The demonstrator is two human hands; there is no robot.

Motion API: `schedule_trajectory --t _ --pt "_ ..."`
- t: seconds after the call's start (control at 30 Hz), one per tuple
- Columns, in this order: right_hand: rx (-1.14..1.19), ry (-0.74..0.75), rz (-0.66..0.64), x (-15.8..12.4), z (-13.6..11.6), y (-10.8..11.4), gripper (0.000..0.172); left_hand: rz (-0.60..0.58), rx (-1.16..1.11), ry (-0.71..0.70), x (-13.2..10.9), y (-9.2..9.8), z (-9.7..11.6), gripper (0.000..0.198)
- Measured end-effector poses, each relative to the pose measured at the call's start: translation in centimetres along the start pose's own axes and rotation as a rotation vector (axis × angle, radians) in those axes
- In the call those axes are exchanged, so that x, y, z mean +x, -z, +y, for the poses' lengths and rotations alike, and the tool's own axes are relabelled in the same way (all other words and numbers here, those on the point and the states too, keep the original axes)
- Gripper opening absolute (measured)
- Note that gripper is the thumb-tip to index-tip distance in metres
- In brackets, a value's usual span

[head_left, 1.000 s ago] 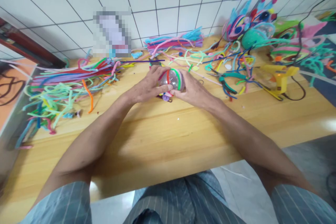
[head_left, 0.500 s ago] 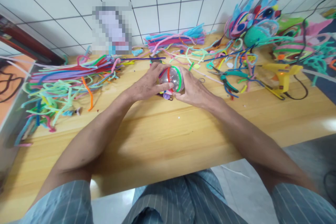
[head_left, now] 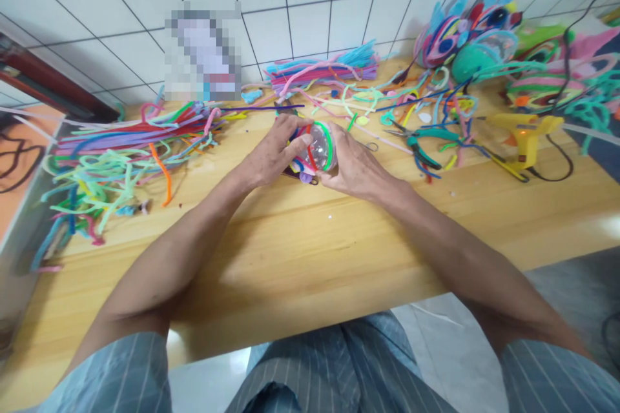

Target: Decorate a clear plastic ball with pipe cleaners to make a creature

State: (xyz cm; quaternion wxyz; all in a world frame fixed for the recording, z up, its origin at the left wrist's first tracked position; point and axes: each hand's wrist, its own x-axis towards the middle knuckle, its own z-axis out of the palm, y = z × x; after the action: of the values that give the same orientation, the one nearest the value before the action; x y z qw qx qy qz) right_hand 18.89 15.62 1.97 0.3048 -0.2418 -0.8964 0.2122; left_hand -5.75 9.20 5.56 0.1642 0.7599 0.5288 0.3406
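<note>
Between my hands, at the middle of the bench, is a clear plastic bottle (head_left: 320, 144) with bands of red and green pipe cleaner around it. My left hand (head_left: 278, 150) is closed on its left side, the thumb lying near the red band. On the opposite side my right hand (head_left: 351, 161) grips the bottle beside the green band, with its fingers partly hidden behind. Purple, pink and yellow pieces (head_left: 304, 175) show at the bottle's lower left, under my left hand.
Pipe cleaners (head_left: 130, 135) lie heaped at the left, and another bundle (head_left: 324, 71) lies by the tiled wall. To the right are teal-handled pliers (head_left: 426, 142), a yellow glue gun (head_left: 526, 135) with its cord, and colourful pipe-cleaner figures (head_left: 445, 42).
My left thumb has moved up and left across the bottle, uncovering more of the red band. My right hand keeps its hold, and the bottle stays in about the same place.
</note>
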Motion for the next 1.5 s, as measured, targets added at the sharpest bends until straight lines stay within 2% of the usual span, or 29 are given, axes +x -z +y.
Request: schedule_trajectory --t 0.33,0.57,0.87,1.0,1.2,1.5 --pt "0.020 -0.016 -0.023 -0.2 -0.4 0.4 0.124 -0.070 -0.065 -0.022 0.2 1.0 -0.2 0.075" --pt "0.037 0.012 -0.055 0.1 -0.4 1.0 0.104 -0.080 -0.087 -0.028 0.3 0.8 -0.1 0.072" --pt "0.020 -0.018 -0.068 0.2 -0.5 1.2 0.103 -0.127 -0.081 -0.010 0.3 1.5 0.2 0.078" --pt "0.027 -0.013 -0.066 0.2 -0.4 1.1 0.103 -0.144 -0.042 -0.026 0.3 1.8 0.3 0.074" --pt "0.022 -0.024 -0.066 0.2 -0.3 1.1 0.099 -0.112 0.008 -0.092 0.4 1.4 -0.4 0.083" --pt "0.014 -0.005 -0.061 0.1 -0.6 1.4 0.097 -0.124 -0.007 -0.062 0.3 1.0 -0.4 0.094"
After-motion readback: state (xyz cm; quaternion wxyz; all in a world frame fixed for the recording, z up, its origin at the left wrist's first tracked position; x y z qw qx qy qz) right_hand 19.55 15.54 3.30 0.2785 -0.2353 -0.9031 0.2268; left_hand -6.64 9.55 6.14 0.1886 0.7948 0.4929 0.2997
